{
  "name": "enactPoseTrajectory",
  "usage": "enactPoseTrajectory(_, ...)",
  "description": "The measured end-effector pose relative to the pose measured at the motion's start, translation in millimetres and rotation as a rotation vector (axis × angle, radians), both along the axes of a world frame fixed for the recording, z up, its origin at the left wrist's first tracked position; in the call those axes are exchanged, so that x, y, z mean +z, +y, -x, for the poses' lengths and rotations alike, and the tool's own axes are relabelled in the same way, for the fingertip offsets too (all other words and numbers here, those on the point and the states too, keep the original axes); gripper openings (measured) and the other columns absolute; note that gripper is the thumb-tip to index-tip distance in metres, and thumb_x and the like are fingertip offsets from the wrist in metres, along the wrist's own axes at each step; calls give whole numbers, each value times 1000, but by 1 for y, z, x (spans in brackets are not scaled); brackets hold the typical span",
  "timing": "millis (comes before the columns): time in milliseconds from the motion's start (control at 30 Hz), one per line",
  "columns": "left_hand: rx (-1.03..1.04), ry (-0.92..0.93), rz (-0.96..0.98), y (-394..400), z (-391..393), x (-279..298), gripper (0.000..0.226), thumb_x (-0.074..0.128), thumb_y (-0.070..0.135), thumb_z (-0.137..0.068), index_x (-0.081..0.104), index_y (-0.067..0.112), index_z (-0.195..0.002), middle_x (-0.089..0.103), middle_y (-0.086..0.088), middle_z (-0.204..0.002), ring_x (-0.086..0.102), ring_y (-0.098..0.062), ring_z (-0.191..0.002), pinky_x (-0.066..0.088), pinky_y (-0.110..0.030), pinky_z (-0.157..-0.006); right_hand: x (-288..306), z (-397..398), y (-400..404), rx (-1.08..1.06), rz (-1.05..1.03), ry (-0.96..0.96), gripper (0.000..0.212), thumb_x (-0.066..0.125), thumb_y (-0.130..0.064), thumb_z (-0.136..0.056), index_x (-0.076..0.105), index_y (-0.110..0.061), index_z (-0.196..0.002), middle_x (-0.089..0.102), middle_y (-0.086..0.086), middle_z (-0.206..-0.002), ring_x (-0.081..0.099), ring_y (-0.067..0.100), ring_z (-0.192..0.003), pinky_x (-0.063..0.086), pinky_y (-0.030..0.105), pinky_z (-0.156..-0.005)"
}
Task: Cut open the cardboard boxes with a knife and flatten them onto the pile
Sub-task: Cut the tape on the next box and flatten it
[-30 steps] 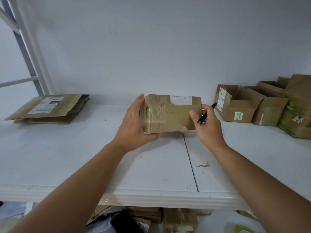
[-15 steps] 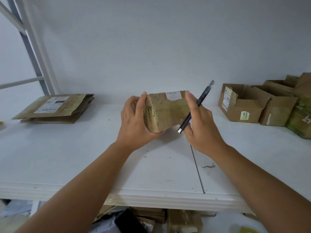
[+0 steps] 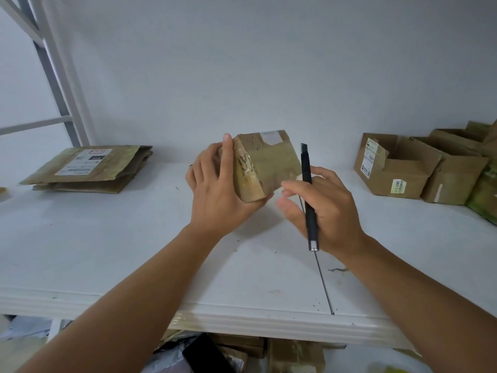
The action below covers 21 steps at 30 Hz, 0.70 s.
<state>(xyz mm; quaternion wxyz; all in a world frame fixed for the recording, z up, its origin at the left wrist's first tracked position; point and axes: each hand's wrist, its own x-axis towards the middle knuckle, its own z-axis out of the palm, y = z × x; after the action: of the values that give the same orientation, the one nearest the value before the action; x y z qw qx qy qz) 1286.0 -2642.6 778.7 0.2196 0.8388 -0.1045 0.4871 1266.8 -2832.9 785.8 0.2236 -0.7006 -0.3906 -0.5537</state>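
Left hand gripped taped cardboard box, tilted above shelf | right hand just beside it held black knife, blade end up

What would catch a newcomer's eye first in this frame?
At centre, the left hand grips a taped cardboard box above the white shelf, while the right hand holds a black knife beside it. A pile of flattened boxes lies far left; open boxes crowd the right.
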Motion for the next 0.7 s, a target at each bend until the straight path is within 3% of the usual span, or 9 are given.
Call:
enactPoseTrajectory(100, -55, 74, 101, 0, -1, -1, 129, 60, 80, -61, 17, 4, -156, 37, -18, -144, 35, -29, -137, 21, -45, -112, 4, -1, 4, 31, -25, 48, 42, 42, -28, -103, 66, 3, -116, 71, 4, -81, 66, 21, -77, 50, 51, -90)
enactPoseTrajectory(167, -118, 160, 112, 0, -4, -3, 132, 61, 79, -60, 6, 9, -158, 30, -14, -148, 32, -27, -139, 24, -46, -115, 8, -2, 6, 51, -11, 149, 46, 40, -31, -103, 52, -1, -135, 70, 4, -93, 64, 19, -89, 49, 43, -94)
enactPoseTrajectory(233, -143, 205, 76, 0, -5, -5, 128, 58, 75, -63, 1, 11, -158, 26, -12, -150, 31, -27, -139, 28, -48, -115, 11, -4, 7, 76, 3, 260, 48, 42, -34, -100, 41, -10, -142, 68, 4, -109, 62, 17, -101, 48, 31, -92)
enactPoseTrajectory(333, -151, 213, 11, 0, -8, -7, 122, 54, 70, -66, 1, 9, -157, 28, -14, -150, 28, -27, -139, 29, -48, -112, 12, -9, 11, 129, -6, 391, 40, 44, -35, -99, 44, -12, -131, 66, 4, -118, 62, 21, -110, 51, 36, -87)
enactPoseTrajectory(433, -166, 219, 7, 2, -11, -9, 123, 56, 72, -65, 1, 14, -158, 27, -10, -151, 26, -23, -140, 24, -41, -113, 8, -10, 16, 136, -36, 379, 35, 46, -29, -98, 54, -5, -123, 69, 7, -108, 66, 25, -101, 53, 44, -81)
enactPoseTrajectory(567, -191, 208, 76, 6, -15, -9, 124, 63, 76, -61, 6, 23, -158, 26, 0, -150, 29, -17, -139, 19, -31, -113, 1, -6, 17, 111, -78, 297, 31, 51, -22, -95, 62, -3, -116, 69, 2, -95, 64, 18, -86, 52, 35, -73)
enactPoseTrajectory(700, -212, 191, 92, 7, -18, -10, 124, 68, 76, -60, 8, 27, -157, 25, 3, -149, 30, -14, -138, 21, -30, -112, 0, -5, 14, 144, -114, 330, 30, 53, -21, -94, 63, -4, -117, 70, 2, -93, 65, 17, -84, 52, 29, -71)
